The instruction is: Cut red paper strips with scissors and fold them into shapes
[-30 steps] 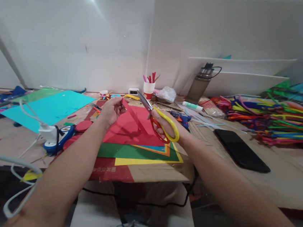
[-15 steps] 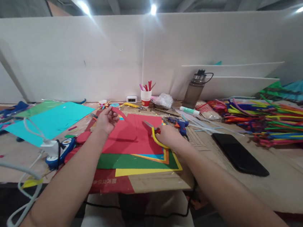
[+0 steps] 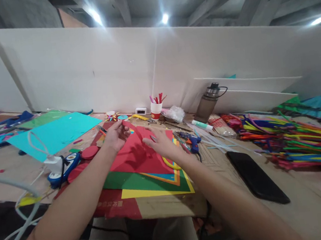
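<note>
My left hand (image 3: 116, 136) pinches one end of a red paper strip (image 3: 133, 129), raised over the stack. The strip curves down towards my right hand (image 3: 161, 142), whose thumb and fingers are apart near its lower part. Whether they touch the strip is unclear. Under my right hand lie the scissors, their yellow handle (image 3: 171, 164) on the paper and a bit of metal showing between the fingers. Beneath both hands is a red paper sheet (image 3: 130, 163), on top of green paper (image 3: 126, 180), yellow paper (image 3: 156, 191) and other coloured sheets.
To the right are a blue glue gun (image 3: 194, 142), a black phone (image 3: 256, 176) and a pile of colourful pipe cleaners (image 3: 296, 132). A bottle (image 3: 206, 101) and a paper cup (image 3: 156, 109) stand behind. Leftward are a power strip (image 3: 68, 168) and turquoise paper (image 3: 55, 133).
My right hand has let go of the scissors and moved left towards the red strip. My left hand still holds the strip's end. The view has tilted slightly upward.
</note>
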Tool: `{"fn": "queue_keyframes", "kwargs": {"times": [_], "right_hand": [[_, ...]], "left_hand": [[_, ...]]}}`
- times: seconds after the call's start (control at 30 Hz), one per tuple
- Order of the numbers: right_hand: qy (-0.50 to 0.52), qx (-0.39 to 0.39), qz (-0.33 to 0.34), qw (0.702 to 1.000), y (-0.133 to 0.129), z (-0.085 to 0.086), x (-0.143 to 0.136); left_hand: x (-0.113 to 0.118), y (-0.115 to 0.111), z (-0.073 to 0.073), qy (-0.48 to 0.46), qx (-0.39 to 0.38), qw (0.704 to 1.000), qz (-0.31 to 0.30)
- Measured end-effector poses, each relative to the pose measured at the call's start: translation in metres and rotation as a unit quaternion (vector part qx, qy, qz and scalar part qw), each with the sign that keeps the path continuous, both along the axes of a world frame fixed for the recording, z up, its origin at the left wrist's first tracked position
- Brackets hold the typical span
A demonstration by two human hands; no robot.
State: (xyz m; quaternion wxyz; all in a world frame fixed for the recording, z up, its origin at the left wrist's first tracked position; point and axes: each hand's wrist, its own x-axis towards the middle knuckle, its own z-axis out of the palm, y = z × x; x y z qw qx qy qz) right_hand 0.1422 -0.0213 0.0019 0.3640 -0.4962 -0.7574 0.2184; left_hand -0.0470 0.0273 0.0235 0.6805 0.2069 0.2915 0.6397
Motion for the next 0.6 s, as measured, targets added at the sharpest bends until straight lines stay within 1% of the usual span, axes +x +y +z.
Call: {"fn": "queue_keyframes", "kwargs": {"times": [0.07,0.13,0.27,0.33,0.4,0.47,0.53,0.57,0.6], "right_hand": [[0.048,-0.044,0.052,0.996,0.012,-0.002,-0.009],[0.09,-0.092,0.064,0.99,0.02,-0.004,-0.013],[0.185,-0.144,0.049,0.971,0.024,-0.007,-0.006],[0.226,-0.161,0.037,0.96,0.024,-0.006,0.003],[0.242,-0.164,0.011,0.956,0.024,-0.005,0.012],[0.24,-0.155,-0.02,0.958,0.025,-0.004,0.019],[0.226,-0.141,-0.047,0.963,0.024,-0.002,0.026],[0.211,-0.133,-0.058,0.967,0.024,0.0,0.029],[0.189,-0.123,-0.066,0.972,0.023,0.001,0.032]], "left_hand": [[-0.001,0.0,0.001,-0.005,-0.001,1.0,-0.001],[-0.004,0.002,0.001,-0.014,0.0,1.0,0.009],[-0.013,0.008,0.0,-0.012,0.012,0.999,0.043],[-0.016,0.01,-0.002,0.008,0.015,0.998,0.059],[-0.016,0.012,-0.004,0.041,0.022,0.997,0.068],[-0.016,0.015,-0.01,0.091,0.036,0.993,0.069],[-0.017,0.019,-0.017,0.182,0.043,0.979,0.087],[-0.017,0.021,-0.02,0.249,0.042,0.961,0.111],[-0.018,0.022,-0.023,0.328,0.039,0.93,0.16]]}}
